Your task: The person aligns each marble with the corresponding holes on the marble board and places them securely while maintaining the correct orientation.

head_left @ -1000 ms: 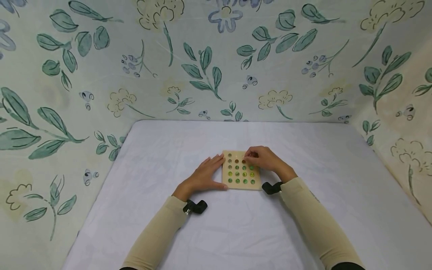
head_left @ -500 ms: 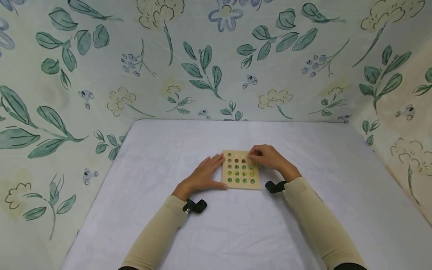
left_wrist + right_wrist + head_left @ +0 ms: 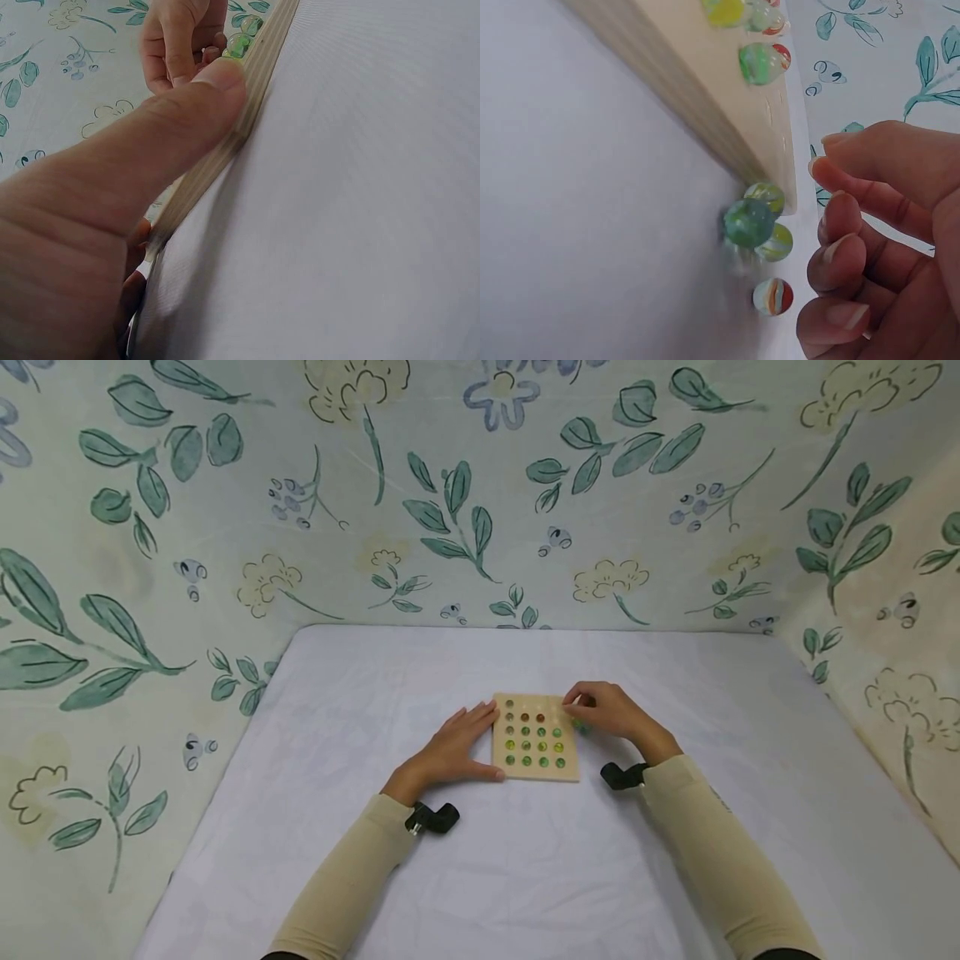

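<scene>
A square wooden board (image 3: 534, 771) lies flat, with rows of glass marbles (image 3: 543, 747), green, yellow and two reddish, sitting in it. My left hand (image 3: 450, 752) rests at its left side, fingers straight against the left edge and thumb at the front-left corner. My right hand (image 3: 611, 708) hovers at the back-right edge. Its thumb and index tips are close together with nothing visible between them, the other fingers loosely bent. Beside the board's corner, several loose marbles (image 3: 750, 223) lie near those fingers, one a white marble with red and orange streaks (image 3: 773, 297).
A white cloth (image 3: 480, 877) covers the table. Behind it and at the sides hangs fabric (image 3: 480, 493) printed with leaves and flowers. Each wrist carries a small black camera, the left camera (image 3: 433, 818) in front of the board's left side and the right camera (image 3: 622, 776) to its right.
My right hand has moved right, off the marbles in the second row to the board's right edge, uncovering the reddish marble and a green loose one. The left hand has stayed in place.
</scene>
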`<move>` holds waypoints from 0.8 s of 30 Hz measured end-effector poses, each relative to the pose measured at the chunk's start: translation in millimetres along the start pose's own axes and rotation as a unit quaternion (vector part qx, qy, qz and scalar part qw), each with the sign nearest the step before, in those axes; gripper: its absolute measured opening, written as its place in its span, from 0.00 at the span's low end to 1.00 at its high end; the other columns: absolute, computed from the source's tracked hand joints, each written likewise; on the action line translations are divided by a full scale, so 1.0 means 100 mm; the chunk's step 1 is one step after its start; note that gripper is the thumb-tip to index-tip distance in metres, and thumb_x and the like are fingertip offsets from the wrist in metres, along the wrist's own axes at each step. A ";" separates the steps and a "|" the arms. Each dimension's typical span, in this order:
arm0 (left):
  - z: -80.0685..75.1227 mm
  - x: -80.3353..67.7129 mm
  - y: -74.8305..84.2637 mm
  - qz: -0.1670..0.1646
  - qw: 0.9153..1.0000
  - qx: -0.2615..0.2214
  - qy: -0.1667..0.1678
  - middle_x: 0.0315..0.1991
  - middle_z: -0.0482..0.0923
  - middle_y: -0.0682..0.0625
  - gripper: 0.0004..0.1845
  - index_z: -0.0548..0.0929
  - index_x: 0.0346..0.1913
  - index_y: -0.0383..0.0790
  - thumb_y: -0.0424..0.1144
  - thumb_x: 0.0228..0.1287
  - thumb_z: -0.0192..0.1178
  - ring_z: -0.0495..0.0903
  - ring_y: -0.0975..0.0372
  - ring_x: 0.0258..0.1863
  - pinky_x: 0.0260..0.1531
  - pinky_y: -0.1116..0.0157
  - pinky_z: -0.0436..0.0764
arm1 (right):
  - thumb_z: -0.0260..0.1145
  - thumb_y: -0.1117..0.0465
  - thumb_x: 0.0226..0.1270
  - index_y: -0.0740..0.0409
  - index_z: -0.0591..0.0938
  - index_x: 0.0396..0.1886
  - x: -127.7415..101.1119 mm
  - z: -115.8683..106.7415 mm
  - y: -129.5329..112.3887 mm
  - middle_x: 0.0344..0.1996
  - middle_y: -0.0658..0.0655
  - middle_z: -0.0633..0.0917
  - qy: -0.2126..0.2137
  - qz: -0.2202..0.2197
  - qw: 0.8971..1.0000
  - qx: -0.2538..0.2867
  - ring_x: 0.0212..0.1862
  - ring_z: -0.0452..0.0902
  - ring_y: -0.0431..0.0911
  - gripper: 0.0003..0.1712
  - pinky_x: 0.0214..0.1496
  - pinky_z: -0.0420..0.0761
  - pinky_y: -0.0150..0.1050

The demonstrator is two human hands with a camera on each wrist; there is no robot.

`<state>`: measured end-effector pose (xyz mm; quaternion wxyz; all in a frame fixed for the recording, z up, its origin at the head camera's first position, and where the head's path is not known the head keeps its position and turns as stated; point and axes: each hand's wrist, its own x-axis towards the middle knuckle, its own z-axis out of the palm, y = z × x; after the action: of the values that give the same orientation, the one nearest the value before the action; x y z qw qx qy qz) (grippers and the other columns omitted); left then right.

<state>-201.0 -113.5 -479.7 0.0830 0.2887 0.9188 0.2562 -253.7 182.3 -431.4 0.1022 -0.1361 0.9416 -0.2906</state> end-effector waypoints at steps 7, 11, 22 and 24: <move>0.00 0.00 0.01 -0.002 1.000 -0.004 0.002 0.78 0.42 0.56 0.60 0.50 0.77 0.45 0.70 0.48 0.65 0.39 0.65 0.76 0.74 0.64 0.37 | 0.63 0.54 0.68 0.52 0.82 0.42 -0.02 -0.02 0.08 0.30 0.54 0.80 0.001 0.015 1.000 0.000 0.33 0.72 0.49 0.09 0.33 0.74 0.38; 0.00 -0.01 0.01 -0.001 1.000 -0.002 0.001 0.78 0.42 0.55 0.60 0.50 0.77 0.44 0.70 0.48 0.65 0.39 0.64 0.76 0.74 0.63 0.37 | 0.63 0.54 0.68 0.53 0.82 0.41 -0.05 -0.04 0.14 0.30 0.54 0.80 0.001 0.008 1.000 0.006 0.33 0.72 0.48 0.09 0.34 0.74 0.39; 0.00 -0.01 0.01 0.003 1.000 -0.004 0.003 0.78 0.43 0.54 0.59 0.50 0.77 0.44 0.70 0.48 0.65 0.40 0.63 0.76 0.74 0.62 0.38 | 0.64 0.55 0.67 0.53 0.83 0.41 -0.11 -0.10 0.22 0.30 0.55 0.80 0.015 0.010 1.000 -0.001 0.34 0.71 0.48 0.08 0.33 0.74 0.39; 0.00 -0.01 0.01 0.003 1.000 -0.005 0.004 0.78 0.43 0.55 0.59 0.50 0.77 0.44 0.70 0.48 0.65 0.40 0.63 0.76 0.74 0.63 0.38 | 0.64 0.55 0.67 0.54 0.82 0.41 -0.12 -0.11 0.23 0.31 0.55 0.80 0.013 0.013 1.000 -0.002 0.34 0.72 0.49 0.08 0.33 0.74 0.39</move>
<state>-199.8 -113.2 -479.3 0.0800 0.2899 0.9170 0.2622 -250.0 209.7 -434.4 0.0930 -0.1204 0.9449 -0.2897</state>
